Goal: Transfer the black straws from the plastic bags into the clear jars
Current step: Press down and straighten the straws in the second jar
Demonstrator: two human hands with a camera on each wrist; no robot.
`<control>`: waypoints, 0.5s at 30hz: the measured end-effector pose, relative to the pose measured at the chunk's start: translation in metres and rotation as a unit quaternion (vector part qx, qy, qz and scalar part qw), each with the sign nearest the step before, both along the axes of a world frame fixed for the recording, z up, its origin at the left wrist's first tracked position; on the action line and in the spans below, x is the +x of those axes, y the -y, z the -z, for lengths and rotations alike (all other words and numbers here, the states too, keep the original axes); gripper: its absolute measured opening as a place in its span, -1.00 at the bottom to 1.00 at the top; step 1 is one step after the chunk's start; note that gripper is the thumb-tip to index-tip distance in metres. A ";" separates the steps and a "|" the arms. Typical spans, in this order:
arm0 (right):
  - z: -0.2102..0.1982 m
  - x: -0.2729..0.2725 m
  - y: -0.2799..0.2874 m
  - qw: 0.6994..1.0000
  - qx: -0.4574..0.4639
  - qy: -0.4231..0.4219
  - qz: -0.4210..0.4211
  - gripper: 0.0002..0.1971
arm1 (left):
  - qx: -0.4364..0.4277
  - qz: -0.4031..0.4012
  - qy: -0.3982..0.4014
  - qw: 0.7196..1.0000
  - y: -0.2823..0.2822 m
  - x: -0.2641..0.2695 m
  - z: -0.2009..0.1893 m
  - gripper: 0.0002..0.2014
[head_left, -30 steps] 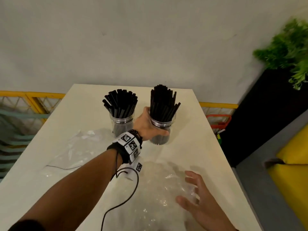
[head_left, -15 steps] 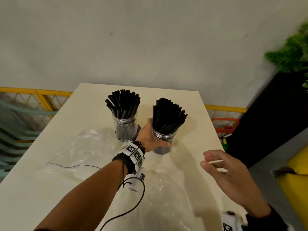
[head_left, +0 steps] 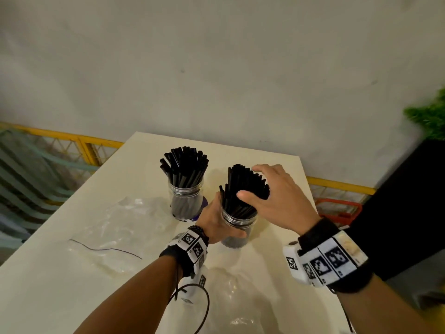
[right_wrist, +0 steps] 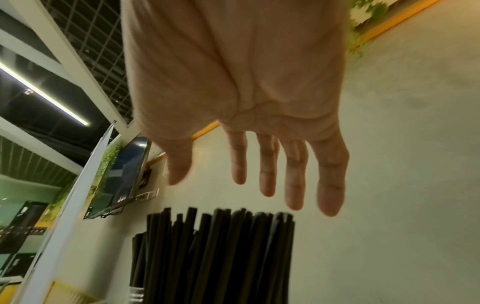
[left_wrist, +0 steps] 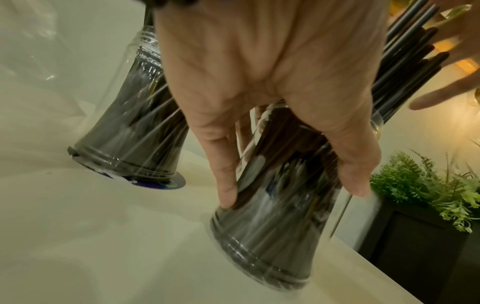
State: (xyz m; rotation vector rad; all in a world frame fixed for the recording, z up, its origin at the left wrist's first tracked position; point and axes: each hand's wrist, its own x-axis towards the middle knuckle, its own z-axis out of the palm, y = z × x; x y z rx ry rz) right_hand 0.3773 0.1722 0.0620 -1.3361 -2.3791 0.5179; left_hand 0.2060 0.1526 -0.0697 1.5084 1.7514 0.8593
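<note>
Two clear jars stand on the cream table, both full of upright black straws. My left hand grips the right jar round its side, fingers wrapped about the jar in the left wrist view. My right hand hovers over that jar's straws, fingers straight and spread, thumb near the bundle's side. In the right wrist view its fingers hang just above the straw tips, holding nothing. The left jar stands free beside them. Two empty plastic bags lie flat, one left, one in front.
A black cable trails from my left wrist over the front bag. The table's right edge drops off by a black planter with a green plant. A yellow railing runs behind, under a grey wall.
My right hand has risen from the front bag and moved forward to just over the right jar's straws. The left hand has kept its grip on that jar.
</note>
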 end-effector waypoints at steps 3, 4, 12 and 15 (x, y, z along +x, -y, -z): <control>0.006 -0.028 0.001 0.993 -0.023 0.113 -0.022 0.17 | 0.011 0.002 0.063 0.998 -0.003 -0.006 0.012 0.08; 0.011 -0.036 0.001 0.990 -0.014 0.139 -0.029 0.24 | 0.012 0.010 0.072 0.997 -0.003 -0.007 0.014 0.08; 0.022 -0.067 -0.037 0.989 0.018 0.137 0.047 -0.50 | 0.033 0.031 0.045 0.998 -0.007 -0.006 0.011 0.05; 0.019 -0.072 -0.046 0.985 0.039 0.119 0.116 -0.59 | 0.014 0.030 0.031 0.999 -0.012 -0.011 0.010 0.05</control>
